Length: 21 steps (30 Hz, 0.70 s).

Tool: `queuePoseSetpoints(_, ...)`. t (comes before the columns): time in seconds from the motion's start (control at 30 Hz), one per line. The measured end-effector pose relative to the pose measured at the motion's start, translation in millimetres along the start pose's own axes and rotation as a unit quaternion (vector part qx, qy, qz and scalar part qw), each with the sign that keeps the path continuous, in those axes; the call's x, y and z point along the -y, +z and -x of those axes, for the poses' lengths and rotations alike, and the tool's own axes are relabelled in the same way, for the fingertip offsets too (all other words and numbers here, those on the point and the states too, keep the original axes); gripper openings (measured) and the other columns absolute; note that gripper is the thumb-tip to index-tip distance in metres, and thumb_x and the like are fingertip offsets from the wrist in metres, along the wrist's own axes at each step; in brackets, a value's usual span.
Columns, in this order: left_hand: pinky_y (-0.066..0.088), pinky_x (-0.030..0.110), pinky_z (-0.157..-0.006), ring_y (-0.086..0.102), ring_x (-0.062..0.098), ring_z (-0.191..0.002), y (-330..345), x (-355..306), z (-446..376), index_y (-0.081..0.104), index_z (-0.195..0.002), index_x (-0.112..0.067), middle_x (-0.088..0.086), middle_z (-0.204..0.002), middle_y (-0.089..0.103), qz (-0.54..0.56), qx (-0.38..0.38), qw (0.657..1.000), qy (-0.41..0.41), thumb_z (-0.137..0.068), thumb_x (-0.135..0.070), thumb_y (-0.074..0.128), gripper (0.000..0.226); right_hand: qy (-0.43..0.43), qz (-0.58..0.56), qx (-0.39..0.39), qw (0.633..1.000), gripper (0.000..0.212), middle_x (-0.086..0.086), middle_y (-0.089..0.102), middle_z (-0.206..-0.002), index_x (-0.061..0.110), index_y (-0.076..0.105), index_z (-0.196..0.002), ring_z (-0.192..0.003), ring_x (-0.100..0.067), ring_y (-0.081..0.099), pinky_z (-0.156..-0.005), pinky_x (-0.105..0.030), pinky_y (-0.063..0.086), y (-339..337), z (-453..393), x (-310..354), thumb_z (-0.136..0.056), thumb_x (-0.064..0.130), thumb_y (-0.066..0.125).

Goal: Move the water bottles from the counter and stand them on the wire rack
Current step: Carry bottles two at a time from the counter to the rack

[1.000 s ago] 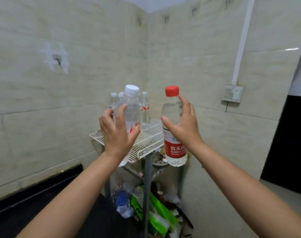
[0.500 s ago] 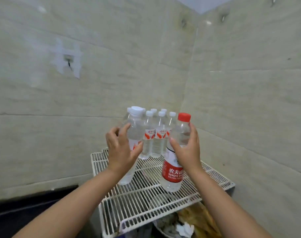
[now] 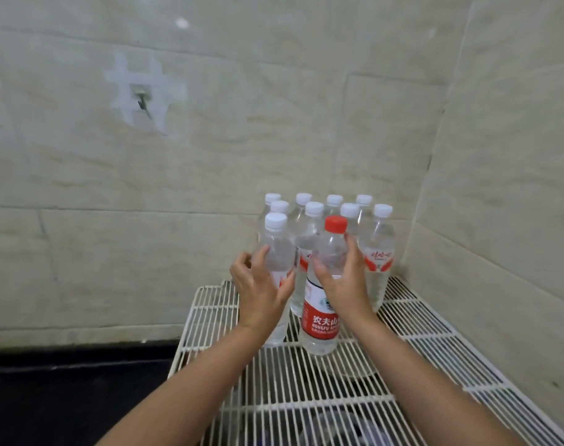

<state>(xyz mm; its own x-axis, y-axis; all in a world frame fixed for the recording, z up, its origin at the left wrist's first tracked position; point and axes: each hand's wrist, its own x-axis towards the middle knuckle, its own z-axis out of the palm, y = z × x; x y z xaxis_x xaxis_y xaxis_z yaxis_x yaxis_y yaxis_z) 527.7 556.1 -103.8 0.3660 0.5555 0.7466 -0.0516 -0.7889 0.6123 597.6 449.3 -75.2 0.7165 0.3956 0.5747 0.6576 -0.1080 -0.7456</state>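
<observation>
Tiled corner, pale beige walls, with a white wire rack (image 3: pixel 435 336) pushed right into it and a dark strip of desk (image 3: pixel 65 381) off to the lower left. A bunch of white-capped water bottles (image 3: pixel 378 252) is already standing packed together at the rack's back corner, so this looks like the placing step for two more. The left hand (image 3: pixel 263 292) has its fingers (image 3: pixel 261 255) wrapped around a white-capped bottle (image 3: pixel 276 249), and the right hand (image 3: pixel 346 284) is gripping a red-capped bottle (image 3: pixel 325 284) with a red label, thumb on the near side and fingers round the far side. Both bottles are upright, side by side, just in front of the standing group toward the rack's left edge. The red-capped one looks like its base is on the wires or as good as touching; the white-capped one's base is partly hidden behind the wrist, so I can't tell if it's actually down yet. Next move, I'd guess: make sure both bases sit flat across the wires and not tipped into a gap, then let go gently and pull the hands straight back. They're right up against the other bottles, so a sloppy release could knock a neighbour over.
</observation>
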Motion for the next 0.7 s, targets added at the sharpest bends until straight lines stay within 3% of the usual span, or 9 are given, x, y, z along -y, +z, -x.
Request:
queuePoseSetpoints(0.1,0.044,0.040,-0.081,0.047,0.036,-0.098,-14,2,-5,0.028,-0.119,-0.027,0.032,-0.112,0.043,-0.024,0.028,0.999,0.005,-0.068,-0.028,0.077,0.070,-0.036,0.068,0.043,0.996,0.077,-0.006,0.029,-0.148,0.015,0.018,-0.143,-0.127,-0.006,0.023,-0.104,-0.025,0.019,-4,4,0,-0.079,0.045,0.049)
queuePoseSetpoints(0.23,0.042,0.039,-0.085,0.050,0.032,-0.102,-43,-5,-30,0.040,-0.128,0.000,0.023,-0.112,0.051,-0.049,0.073,0.996,-0.008,-0.072,-0.048,0.058,0.076,-0.006,0.081,0.088,0.993,0.073,-0.007,0.030,-0.149,0.015,0.018,-0.144,-0.136,-0.020,0.030,-0.113,-0.037,0.025,-22,-3,4,-0.086,0.042,0.054)
queuePoseSetpoints(0.33,0.040,0.031,-0.085,0.052,0.024,-0.105,-52,-16,-58,0.041,-0.131,-0.003,0.016,-0.122,0.054,-0.045,0.099,0.994,0.016,-0.085,-0.029,0.058,0.056,-0.002,0.080,0.103,0.991,0.072,-0.008,0.031,-0.147,0.018,0.015,-0.145,-0.134,-0.020,0.034,-0.105,-0.031,0.031,-41,-15,18,-0.088,0.028,0.058)
queuePoseSetpoints(0.47,0.040,0.032,-0.098,0.051,0.025,-0.119,-53,-31,-85,0.046,-0.132,-0.006,0.012,-0.135,0.052,-0.086,0.216,0.970,0.065,-0.090,-0.014,0.053,0.043,-0.070,0.143,0.145,0.977,0.060,-0.006,0.036,-0.145,0.020,0.028,-0.142,-0.128,-0.018,0.040,-0.104,-0.032,0.034,-57,-36,47,-0.089,0.021,0.056)
queuePoseSetpoints(0.57,0.039,0.028,-0.098,0.051,0.025,-0.121,-56,-37,-96,0.048,-0.131,-0.007,0.011,-0.137,0.051,-0.111,0.273,0.954,0.059,-0.091,-0.010,0.050,0.040,-0.084,0.224,0.218,0.946,0.045,-0.005,0.050,-0.135,0.020,0.045,-0.134,-0.116,-0.017,0.049,-0.093,-0.023,0.035,-61,-49,60,-0.089,0.019,0.054)
queuePoseSetpoints(0.7,0.039,0.027,-0.098,0.052,0.025,-0.121,-62,-40,-101,0.047,-0.132,-0.007,0.010,-0.136,0.051,-0.111,0.323,0.939,0.041,-0.090,-0.006,0.053,0.043,-0.080,0.301,0.278,0.909,0.045,-0.006,0.053,-0.133,0.021,0.045,-0.134,-0.117,-0.019,0.051,-0.095,-0.028,0.039,-61,-55,71,-0.090,0.020,0.054)
